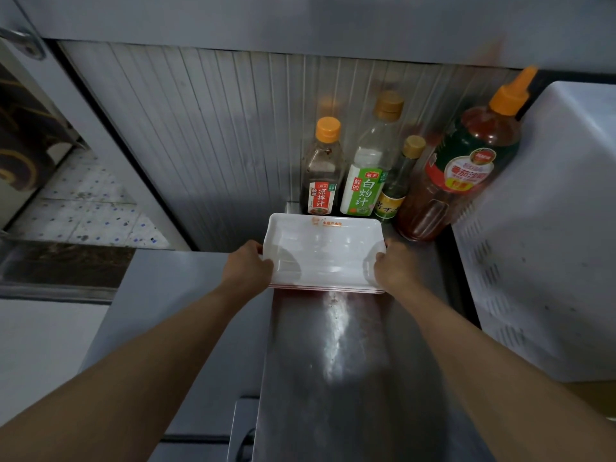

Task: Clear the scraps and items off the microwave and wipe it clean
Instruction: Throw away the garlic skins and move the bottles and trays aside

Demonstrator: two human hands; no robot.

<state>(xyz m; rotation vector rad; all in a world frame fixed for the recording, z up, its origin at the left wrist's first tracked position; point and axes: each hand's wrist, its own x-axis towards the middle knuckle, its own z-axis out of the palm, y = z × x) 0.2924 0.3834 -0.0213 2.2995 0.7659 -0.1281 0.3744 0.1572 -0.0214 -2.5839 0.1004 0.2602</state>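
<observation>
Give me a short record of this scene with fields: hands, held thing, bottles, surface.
left hand: grips left edge of the trays
right hand: grips right edge of the trays
trays: white stack, empty on top
bottles: four upright behind the trays, by the wall
metal top: shiny, whitish smear in the middle

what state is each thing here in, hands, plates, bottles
left hand: grips the plates' left edge
right hand: grips the plates' right edge
plates: stacked, white, top one empty, held at both ends
red-label bottle: upright, capped, dark sauce
green-label bottle: upright, capped
small bottle: upright, capped
ketchup bottle: leaning right, capped
steel top: smeared with white residue
</observation>
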